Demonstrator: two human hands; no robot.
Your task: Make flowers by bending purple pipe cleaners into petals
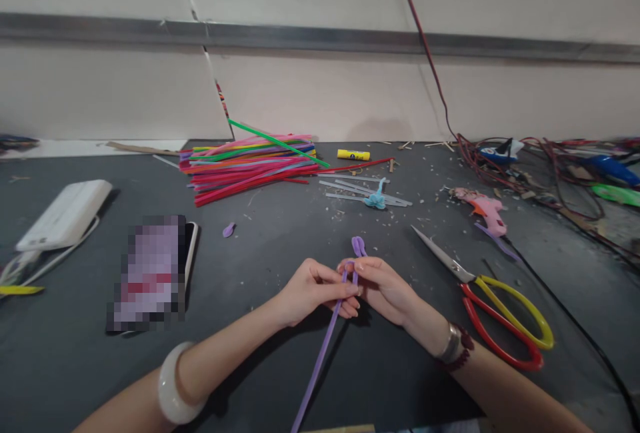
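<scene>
A purple fuzzy stem [320, 359] runs from the bottom edge up to my two hands, where it is bent into a small loop at the top. My left hand [320, 291] pinches it from the left with thumb and fingers. From the right, my right hand [383, 284] grips it just below the loop, the fingertips of both hands nearly touching. A small purple folded piece [229, 230] lies to the left of the hands. Beyond them, a light blue twisted piece [376, 198] rests on translucent sticks [345, 186].
Scissors [467, 277] lie open at the right, near a pink glue gun [487, 211] with a black cable. A bundle of colored stems [250, 169] and a yellow tube [353, 155] lie at the back. At the left are a phone [153, 273] and a white power bank [65, 215].
</scene>
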